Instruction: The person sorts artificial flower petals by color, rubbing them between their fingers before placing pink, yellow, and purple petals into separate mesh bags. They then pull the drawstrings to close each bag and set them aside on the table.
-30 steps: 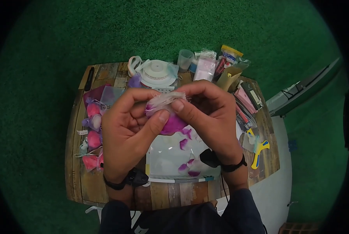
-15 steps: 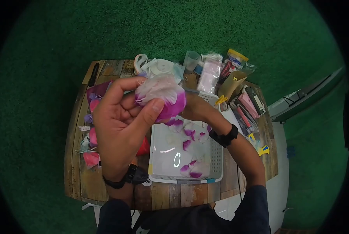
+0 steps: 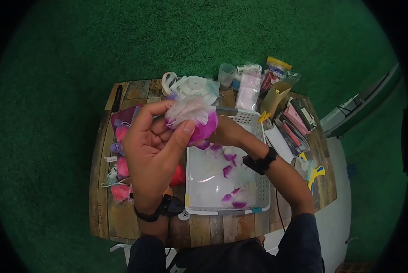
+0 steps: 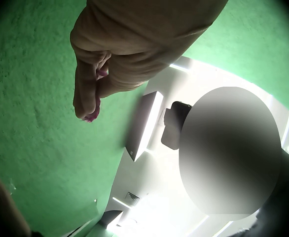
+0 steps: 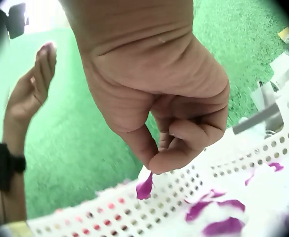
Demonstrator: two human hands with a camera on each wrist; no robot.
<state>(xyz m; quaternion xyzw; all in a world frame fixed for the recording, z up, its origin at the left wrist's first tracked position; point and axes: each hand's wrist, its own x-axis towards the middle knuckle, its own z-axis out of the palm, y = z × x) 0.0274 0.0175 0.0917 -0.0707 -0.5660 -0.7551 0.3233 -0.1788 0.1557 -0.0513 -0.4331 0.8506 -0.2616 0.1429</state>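
In the head view my left hand [image 3: 151, 157] holds a stack of white-and-purple petals [image 3: 190, 113] between thumb and fingers, raised over the far left part of a white basket [image 3: 206, 189]. Partly hidden behind this stack, my right hand [image 3: 231, 135] is over the basket. The right wrist view shows its thumb and index finger pinching a single petal [image 5: 144, 188], which hangs purple end down near the perforated wall. Several loose petals [image 3: 233, 199] lie on the basket floor. Only a small purple edge [image 4: 92, 116] of the stack shows in the left wrist view.
Left of the basket lie small pink pouches [image 3: 120, 192]. Behind it are a ribbon roll [image 3: 197, 87], a clear plastic cup [image 3: 226, 75] and plastic packets [image 3: 249, 91]. On the right are a yellow clip [image 3: 263, 117] and a yellow-and-blue handled tool [image 3: 317, 175].
Both hands were together at the petal stack. My right hand has come away with a petal, moving right and down over the basket, while the left keeps holding the stack.
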